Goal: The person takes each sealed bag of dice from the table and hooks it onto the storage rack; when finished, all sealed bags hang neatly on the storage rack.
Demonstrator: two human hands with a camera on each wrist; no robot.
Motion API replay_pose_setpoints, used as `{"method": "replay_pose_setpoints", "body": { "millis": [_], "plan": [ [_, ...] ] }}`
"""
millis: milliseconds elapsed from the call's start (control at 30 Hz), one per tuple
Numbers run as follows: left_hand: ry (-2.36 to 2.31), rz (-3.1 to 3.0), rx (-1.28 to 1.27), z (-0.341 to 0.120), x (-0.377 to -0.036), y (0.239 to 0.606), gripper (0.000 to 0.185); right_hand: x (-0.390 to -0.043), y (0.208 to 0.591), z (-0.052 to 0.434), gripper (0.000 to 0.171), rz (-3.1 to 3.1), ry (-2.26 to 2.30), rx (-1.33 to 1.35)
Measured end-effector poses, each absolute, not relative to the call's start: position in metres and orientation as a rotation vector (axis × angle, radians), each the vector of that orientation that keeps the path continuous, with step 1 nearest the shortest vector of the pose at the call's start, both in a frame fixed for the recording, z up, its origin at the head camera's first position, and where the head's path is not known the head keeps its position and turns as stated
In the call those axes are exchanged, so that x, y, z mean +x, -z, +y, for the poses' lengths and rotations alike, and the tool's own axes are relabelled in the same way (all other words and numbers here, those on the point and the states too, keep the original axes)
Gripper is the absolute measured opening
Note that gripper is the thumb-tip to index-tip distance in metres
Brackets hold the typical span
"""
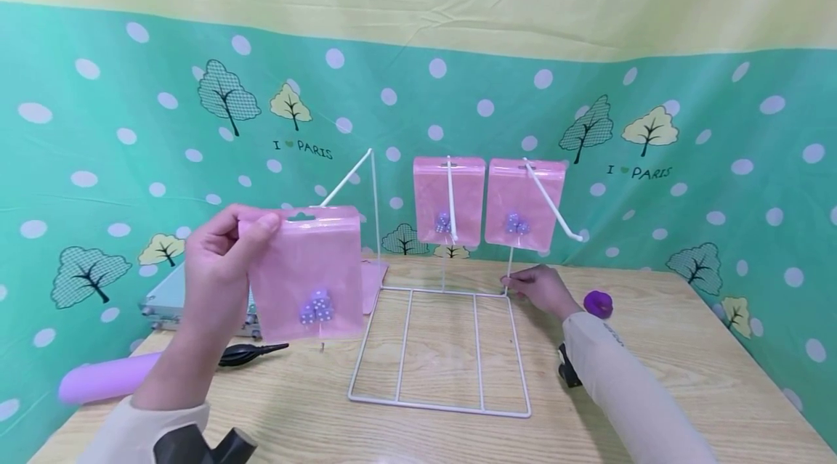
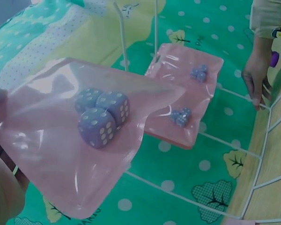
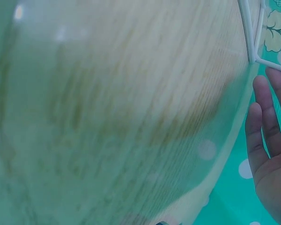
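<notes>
The left hand (image 1: 219, 261) pinched a pink pouch (image 1: 306, 271) by its top left corner, held up near the wire rack (image 1: 445, 348). Thin and floppy, bottom-weighted by dice (image 2: 102, 118), it looked best gripped near the hang hole. Right hand (image 1: 539, 288) rested straight-fingered on the rack's far right corner, on the counter (image 1: 654, 377).

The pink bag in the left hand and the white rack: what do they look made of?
The pink bag, which the left hand pinches at its top corner, looks like thin glossy translucent plastic film: it shows glare and creases, and the dice show through. The white rack looks like thin metal wire with a white coating, though that is a guess from its slim straight rods.
</notes>
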State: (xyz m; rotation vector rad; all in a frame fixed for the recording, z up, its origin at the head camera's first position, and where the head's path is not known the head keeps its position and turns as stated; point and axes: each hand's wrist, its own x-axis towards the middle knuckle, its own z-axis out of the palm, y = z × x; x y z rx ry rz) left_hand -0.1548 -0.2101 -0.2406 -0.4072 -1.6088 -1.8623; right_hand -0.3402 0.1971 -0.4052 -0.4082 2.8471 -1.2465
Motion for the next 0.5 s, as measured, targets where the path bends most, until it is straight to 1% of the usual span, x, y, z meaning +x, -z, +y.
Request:
{"method": "replay_pose_setpoints", "body": {
  "millis": [200, 500],
  "plan": [
    [1.827, -1.684, -0.263, -0.2051, -0.1551, 0.2334, 0.011, -0.3388, 0.4041, 0.1965, 0.029, 2.843, 1.255, -0.407],
    [1.849, -1.76, -0.214, -0.2019, -0.1628, 0.2322, 0.013, -0.3391, 0.4031, 0.1965, 0.03, 2.843, 1.24, -0.404]
  ]
}}
